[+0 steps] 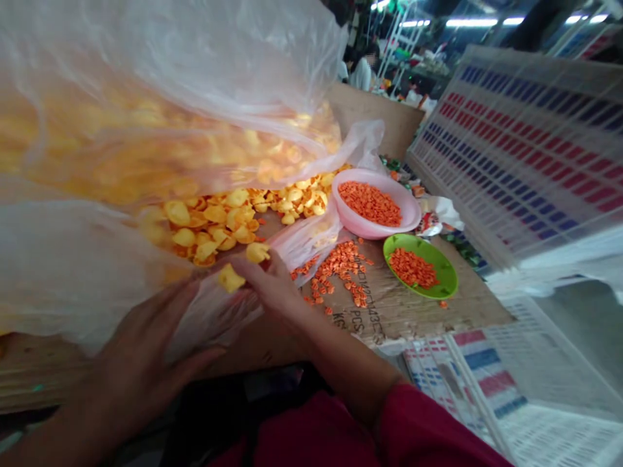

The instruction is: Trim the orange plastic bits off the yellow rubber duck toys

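My right hand (272, 282) is closed around small yellow plastic shell pieces. One yellow piece (230, 279) shows by the thumb and another (257, 251) at the fingers. My left hand (150, 350) lies on the clear plastic bag (219, 318), its fingers stretched out and the thumb apart; the fingertips are partly blurred. Just beyond my hands, a heap of hollow yellow shells (214, 224) spills from the bag's mouth. Small orange pieces (341, 266) lie scattered on the cardboard (389, 318) to the right of my right hand.
A pink bowl (413, 217) and a green bowl (450, 275) hold more orange pieces. White plastic crates (525, 155) with red and blue patterns stand on the right, and others (549, 370) sit lower down. People (361, 72) are in the background.
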`<action>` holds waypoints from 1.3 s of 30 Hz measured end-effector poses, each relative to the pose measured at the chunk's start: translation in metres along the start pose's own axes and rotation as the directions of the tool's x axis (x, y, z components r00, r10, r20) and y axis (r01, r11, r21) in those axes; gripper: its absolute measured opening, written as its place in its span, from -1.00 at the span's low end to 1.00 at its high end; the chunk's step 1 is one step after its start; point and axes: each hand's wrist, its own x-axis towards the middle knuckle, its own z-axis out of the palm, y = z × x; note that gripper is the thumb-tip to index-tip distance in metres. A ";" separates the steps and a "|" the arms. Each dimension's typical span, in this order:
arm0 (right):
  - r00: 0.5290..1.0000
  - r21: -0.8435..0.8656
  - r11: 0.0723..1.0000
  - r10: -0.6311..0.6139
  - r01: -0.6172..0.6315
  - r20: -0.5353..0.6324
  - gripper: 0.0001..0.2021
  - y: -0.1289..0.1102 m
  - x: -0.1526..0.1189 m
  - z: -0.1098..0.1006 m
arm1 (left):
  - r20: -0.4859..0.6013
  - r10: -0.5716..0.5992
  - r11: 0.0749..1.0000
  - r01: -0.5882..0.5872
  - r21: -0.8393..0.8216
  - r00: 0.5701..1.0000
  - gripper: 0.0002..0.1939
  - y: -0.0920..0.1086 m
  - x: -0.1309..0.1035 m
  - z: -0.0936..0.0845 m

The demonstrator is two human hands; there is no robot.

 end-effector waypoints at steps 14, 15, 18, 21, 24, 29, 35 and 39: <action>0.975 -0.946 0.315 -0.175 -0.077 -0.138 -0.87 -0.004 -0.068 -0.193 | 0.536 -0.714 -0.087 0.702 -0.707 0.451 -0.74 0.067 0.063 0.074; 0.984 -0.978 0.195 -0.149 -0.067 -0.098 -0.85 -0.002 -0.067 -0.189 | 0.550 -0.713 -0.116 0.699 -0.705 0.436 -0.76 0.067 0.065 0.074; 0.995 -0.999 0.009 -0.093 -0.032 -0.033 -0.89 0.002 -0.062 -0.181 | 0.608 -0.693 -0.246 0.666 -0.704 0.387 -0.77 0.067 0.065 0.072; 0.988 -0.997 0.065 -0.144 -0.048 -0.057 -0.86 -0.002 -0.058 -0.179 | 0.722 -0.596 -0.432 0.618 -0.657 0.352 -0.78 0.068 0.062 0.069; 0.966 -0.982 0.167 -0.229 -0.085 -0.123 -0.71 -0.007 -0.060 -0.160 | 0.758 -0.550 -0.506 0.583 -0.636 0.350 -0.77 0.071 0.062 0.070; 0.923 -0.816 0.576 -0.336 0.045 -0.186 -0.74 -0.009 -0.073 -0.097 | 0.787 -0.471 -0.459 0.650 -0.605 0.399 -0.82 0.080 0.067 0.073; 0.852 -0.146 0.945 0.189 -0.293 -0.488 -0.81 -0.003 -0.060 -0.074 | 0.518 -0.592 0.179 0.728 -0.662 0.617 -0.52 0.080 0.063 0.073; 0.849 0.085 0.906 0.419 -0.414 -0.322 -0.91 0.009 -0.062 -0.067 | 0.262 -0.563 0.292 0.485 -0.824 0.784 -0.67 0.078 0.063 0.077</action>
